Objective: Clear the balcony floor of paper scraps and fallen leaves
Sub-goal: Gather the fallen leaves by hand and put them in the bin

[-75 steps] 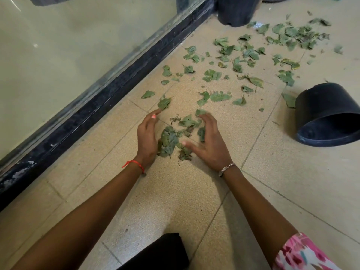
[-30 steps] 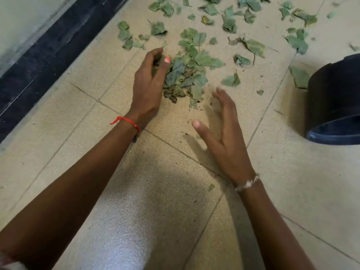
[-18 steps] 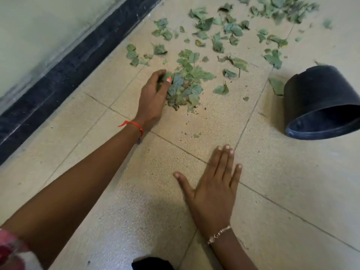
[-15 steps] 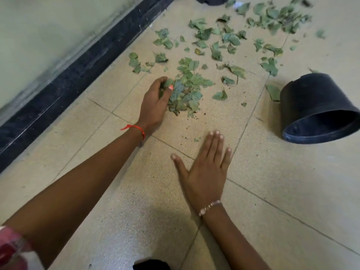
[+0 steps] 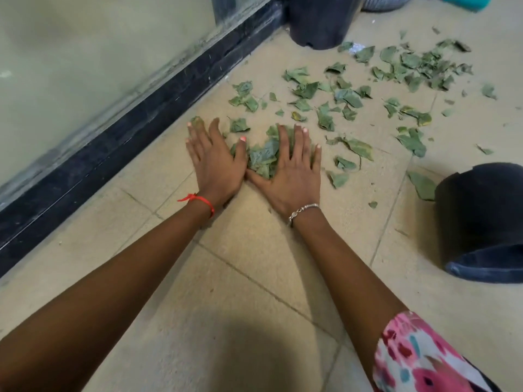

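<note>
Leaves [image 5: 263, 159] between left hand [image 5: 215, 165], right hand [image 5: 294, 176]; sill [image 5: 141, 134] left, pot [image 5: 481, 216] right.

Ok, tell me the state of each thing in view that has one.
Left hand: open, flat on the floor, thumb against the leaf pile.
Right hand: open, fingers spread, pressing on the leaf pile.
Leaf pile: gathered between the hands.
Scattered leaves: loose on the floor beyond the hands.
Near black pot: tipped on its side.
Far black pot: upright, top out of frame.
</note>
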{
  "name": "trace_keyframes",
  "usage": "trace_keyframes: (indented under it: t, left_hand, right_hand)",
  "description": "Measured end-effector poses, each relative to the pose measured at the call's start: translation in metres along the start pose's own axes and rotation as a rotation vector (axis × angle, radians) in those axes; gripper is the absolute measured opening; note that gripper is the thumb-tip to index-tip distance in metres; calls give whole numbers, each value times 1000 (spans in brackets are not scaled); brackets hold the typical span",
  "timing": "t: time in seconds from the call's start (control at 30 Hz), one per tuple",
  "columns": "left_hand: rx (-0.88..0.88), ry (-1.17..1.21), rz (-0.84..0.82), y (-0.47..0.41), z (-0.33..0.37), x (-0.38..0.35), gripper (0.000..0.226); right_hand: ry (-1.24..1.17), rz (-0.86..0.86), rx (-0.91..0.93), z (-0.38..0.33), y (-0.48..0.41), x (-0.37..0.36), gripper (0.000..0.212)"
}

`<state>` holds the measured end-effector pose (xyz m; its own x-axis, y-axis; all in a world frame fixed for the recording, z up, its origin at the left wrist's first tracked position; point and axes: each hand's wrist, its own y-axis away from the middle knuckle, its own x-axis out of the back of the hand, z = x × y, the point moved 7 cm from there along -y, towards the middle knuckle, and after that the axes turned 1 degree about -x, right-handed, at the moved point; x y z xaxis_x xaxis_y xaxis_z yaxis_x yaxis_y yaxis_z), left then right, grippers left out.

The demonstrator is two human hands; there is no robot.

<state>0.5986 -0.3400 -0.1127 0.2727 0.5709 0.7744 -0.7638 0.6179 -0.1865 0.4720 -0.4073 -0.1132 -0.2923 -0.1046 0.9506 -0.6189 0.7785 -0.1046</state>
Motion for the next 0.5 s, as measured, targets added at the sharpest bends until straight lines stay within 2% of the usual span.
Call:
trace_keyframes:
  t: [0.1,0.17,0.23,0.3,0.37,0.43,0.5]
  left_hand:
    - [198,-19,30,-20,-9,-6,66]
    - [245,22,36,-28,-10,-11,66]
    - [174,154,7,-31,-2,-15,65]
    - [85,389,-80,-27,11,-19,57]
    - [82,572,-121,-29,17,-19,46]
    - [95,615,-116,-44,18,-16,45]
    - [49,524,-180,-71,17,-21,48]
  right_hand:
    - [-121,69,40,-2,-2,3,89]
    - [-216,116,22,-1,0,5,80]
    - [-264,117,6,0,-1,6,76]
    - [-313,109,-15,2,-2,7,73]
    - [-372,112,-46,3,-3,10,72]
    - [-368,100,-57,3,-2,11,75]
    - [-334,81,-54,1,-3,11,78]
